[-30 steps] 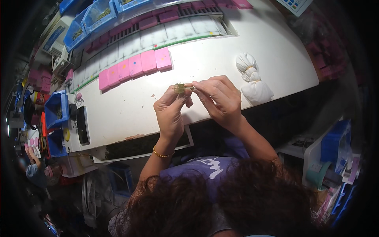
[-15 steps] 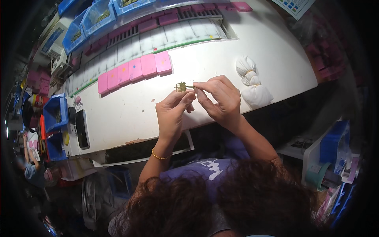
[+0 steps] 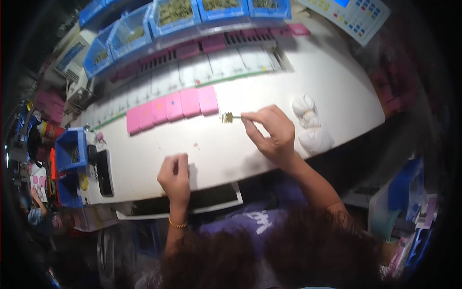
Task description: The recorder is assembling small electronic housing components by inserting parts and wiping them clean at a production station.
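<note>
In my right hand [image 3: 275,132], thumb and index finger pinch the thin stem of a small olive-green piece with a comb-like grid at its end [image 3: 227,117]. It is held out to the left over the white table. My left hand [image 3: 174,179] is apart from it, near the table's front edge, fingers curled in and slightly blurred; whatever it may hold is hidden. Beyond the hands lies a slanting row of pink blocks [image 3: 174,107]. Right of my right hand is a white cloth bundle [image 3: 315,139], tied in the middle.
Blue bins [image 3: 174,28] with greenish pieces line the back shelf. A dark phone [image 3: 104,172] lies at the left edge, beside more blue bins [image 3: 71,147]. Below the table's front edge is a tray with dark contents [image 3: 187,201]. A panel with coloured keys [image 3: 363,21] stands back right.
My left hand has come away from the piece and moved left and nearer to me. My right hand still pinches the stem. The view has shifted, bringing more of the back bins in.
</note>
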Action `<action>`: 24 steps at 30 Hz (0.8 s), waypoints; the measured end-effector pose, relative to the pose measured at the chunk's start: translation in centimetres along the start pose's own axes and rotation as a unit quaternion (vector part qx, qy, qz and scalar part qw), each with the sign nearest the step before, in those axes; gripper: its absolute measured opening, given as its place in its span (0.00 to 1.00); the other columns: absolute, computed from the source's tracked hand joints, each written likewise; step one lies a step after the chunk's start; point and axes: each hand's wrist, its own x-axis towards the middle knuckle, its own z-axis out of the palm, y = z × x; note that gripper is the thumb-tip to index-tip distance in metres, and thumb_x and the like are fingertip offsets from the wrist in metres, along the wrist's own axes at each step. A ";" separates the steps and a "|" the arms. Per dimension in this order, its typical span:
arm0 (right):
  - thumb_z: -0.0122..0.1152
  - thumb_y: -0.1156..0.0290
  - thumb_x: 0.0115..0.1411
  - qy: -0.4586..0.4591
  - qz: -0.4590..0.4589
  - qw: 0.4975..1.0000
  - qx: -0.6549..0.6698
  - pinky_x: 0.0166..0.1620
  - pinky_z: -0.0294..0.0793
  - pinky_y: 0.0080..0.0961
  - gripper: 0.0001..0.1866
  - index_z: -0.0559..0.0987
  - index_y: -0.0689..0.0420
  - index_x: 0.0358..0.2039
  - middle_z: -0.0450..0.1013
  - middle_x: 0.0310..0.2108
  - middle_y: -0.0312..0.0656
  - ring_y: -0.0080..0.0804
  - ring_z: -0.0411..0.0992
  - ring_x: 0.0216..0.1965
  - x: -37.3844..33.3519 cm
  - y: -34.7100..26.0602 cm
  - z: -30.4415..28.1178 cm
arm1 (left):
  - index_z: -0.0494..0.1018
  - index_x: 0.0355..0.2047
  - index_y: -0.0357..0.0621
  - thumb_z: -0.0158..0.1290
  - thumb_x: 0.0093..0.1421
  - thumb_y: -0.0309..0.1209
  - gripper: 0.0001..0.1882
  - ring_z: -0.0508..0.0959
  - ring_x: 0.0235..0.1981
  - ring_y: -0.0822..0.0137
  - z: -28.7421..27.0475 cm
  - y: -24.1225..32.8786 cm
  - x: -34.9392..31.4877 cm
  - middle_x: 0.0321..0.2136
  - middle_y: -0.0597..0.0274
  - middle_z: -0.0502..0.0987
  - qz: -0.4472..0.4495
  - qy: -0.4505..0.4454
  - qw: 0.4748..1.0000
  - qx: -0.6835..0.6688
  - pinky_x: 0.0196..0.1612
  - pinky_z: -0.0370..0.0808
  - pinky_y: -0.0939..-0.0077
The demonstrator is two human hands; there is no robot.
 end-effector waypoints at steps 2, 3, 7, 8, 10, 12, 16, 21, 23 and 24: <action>0.67 0.82 0.49 -0.011 0.020 1.000 0.000 0.25 0.68 0.28 0.08 0.81 0.58 0.30 0.74 0.23 0.37 0.33 0.69 0.23 0.6 0.7 0.3 | 0.76 0.28 0.34 0.58 0.59 0.23 0.05 0.72 0.21 0.74 -0.1 0.0 -0.2 0.21 0.61 0.74 0.057 0.019 0.997 0.057 0.26 0.69 0.77; 0.67 0.81 0.49 -0.012 0.030 0.999 -0.007 0.26 0.69 0.28 0.07 0.82 0.58 0.30 0.75 0.24 0.38 0.34 0.70 0.24 1.5 1.5 0.6 | 0.76 0.29 0.35 0.58 0.59 0.22 0.03 0.73 0.22 0.71 -0.1 -0.3 -0.2 0.22 0.59 0.75 0.057 0.016 0.996 0.065 0.26 0.69 0.77; 0.65 0.76 0.53 -0.003 0.047 0.998 -0.027 0.34 0.72 0.32 0.03 0.83 0.57 0.30 0.78 0.27 0.39 0.37 0.73 0.30 6.2 4.4 3.1 | 0.76 0.27 0.36 0.59 0.59 0.24 0.05 0.74 0.21 0.67 0.0 -0.2 -0.4 0.22 0.57 0.75 0.078 0.004 0.995 0.055 0.26 0.69 0.74; 0.65 0.74 0.54 0.002 0.030 0.999 -0.041 0.35 0.72 0.32 0.02 0.83 0.56 0.29 0.78 0.27 0.38 0.37 0.73 0.30 8.3 5.0 3.7 | 0.76 0.27 0.35 0.58 0.59 0.24 0.05 0.73 0.21 0.68 0.1 0.1 -0.3 0.22 0.58 0.75 0.107 -0.004 0.992 0.063 0.26 0.69 0.75; 0.63 0.68 0.55 0.013 0.027 0.998 -0.062 0.38 0.73 0.35 0.06 0.84 0.55 0.29 0.79 0.27 0.38 0.37 0.73 0.32 12.2 6.9 6.3 | 0.75 0.26 0.34 0.58 0.59 0.24 0.06 0.73 0.21 0.70 0.1 0.3 -0.3 0.21 0.60 0.75 0.138 -0.007 0.988 0.072 0.27 0.69 0.76; 0.60 0.65 0.56 0.017 0.036 0.997 -0.071 0.42 0.73 0.36 0.07 0.84 0.52 0.29 0.79 0.29 0.37 0.38 0.73 0.37 16.1 9.2 8.3 | 0.75 0.26 0.34 0.59 0.57 0.23 0.05 0.75 0.23 0.63 0.3 0.7 -0.2 0.22 0.55 0.75 0.156 -0.019 0.983 0.095 0.28 0.70 0.73; 0.61 0.63 0.53 0.019 0.002 0.985 -0.169 0.45 0.71 0.37 0.08 0.85 0.50 0.27 0.78 0.30 0.38 0.42 0.70 0.40 23.1 12.4 13.2 | 0.76 0.25 0.35 0.60 0.56 0.23 0.05 0.76 0.23 0.59 0.1 0.5 -0.1 0.22 0.54 0.76 0.174 -0.011 0.979 0.107 0.28 0.71 0.70; 0.61 0.63 0.51 -0.006 0.017 0.964 -0.264 0.45 0.69 0.39 0.08 0.86 0.49 0.27 0.78 0.33 0.37 0.42 0.69 0.43 28.6 15.7 16.4 | 0.76 0.25 0.37 0.60 0.55 0.23 0.04 0.76 0.24 0.59 0.2 0.8 0.1 0.23 0.55 0.76 0.184 -0.019 0.977 0.105 0.28 0.71 0.69; 0.62 0.63 0.50 -0.032 0.032 0.948 -0.315 0.46 0.69 0.40 0.09 0.86 0.52 0.27 0.78 0.35 0.39 0.42 0.69 0.45 29.5 16.4 17.2 | 0.77 0.26 0.39 0.61 0.55 0.24 0.04 0.77 0.25 0.57 0.0 0.9 0.1 0.23 0.56 0.77 0.174 -0.025 0.978 0.110 0.29 0.72 0.67; 0.62 0.63 0.50 -0.031 0.030 0.948 -0.316 0.46 0.69 0.40 0.09 0.86 0.52 0.27 0.78 0.35 0.39 0.42 0.69 0.45 30.0 16.8 17.3 | 0.77 0.26 0.40 0.61 0.54 0.25 0.04 0.77 0.27 0.56 0.0 1.1 0.2 0.24 0.57 0.77 0.165 -0.033 0.979 0.115 0.30 0.73 0.66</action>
